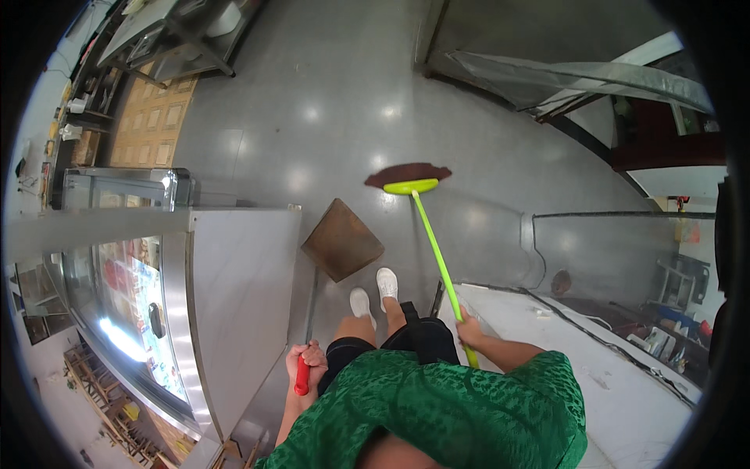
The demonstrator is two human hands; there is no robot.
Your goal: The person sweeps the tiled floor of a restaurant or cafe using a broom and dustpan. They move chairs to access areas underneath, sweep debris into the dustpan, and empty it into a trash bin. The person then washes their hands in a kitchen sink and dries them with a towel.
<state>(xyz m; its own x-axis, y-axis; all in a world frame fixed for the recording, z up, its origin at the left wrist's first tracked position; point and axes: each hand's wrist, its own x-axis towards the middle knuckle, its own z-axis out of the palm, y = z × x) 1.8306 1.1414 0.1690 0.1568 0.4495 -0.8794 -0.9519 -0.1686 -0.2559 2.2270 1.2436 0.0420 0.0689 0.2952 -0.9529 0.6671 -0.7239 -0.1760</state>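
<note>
My right hand (469, 328) is closed round the lime-green handle of a broom (436, 250). Its dark brown bristles (410, 172) rest on the grey floor ahead of my feet, slightly right of the middle. On the left, my left hand (312, 363) grips a red handle (302, 377) beside my hip; what the handle belongs to cannot be made out. A brown, square, flat-looking object (341, 240) lies between the white counter and the broom, just ahead of my white shoes (387, 283). Whether it joins the red handle is not visible.
A lit glass display case (133, 313) and its white counter side (242, 297) stand close on my left. A white-topped surface (578, 336) is close on my right. Metal tables (180, 39) stand far left. A plastic-draped frame (578, 74) stands far right.
</note>
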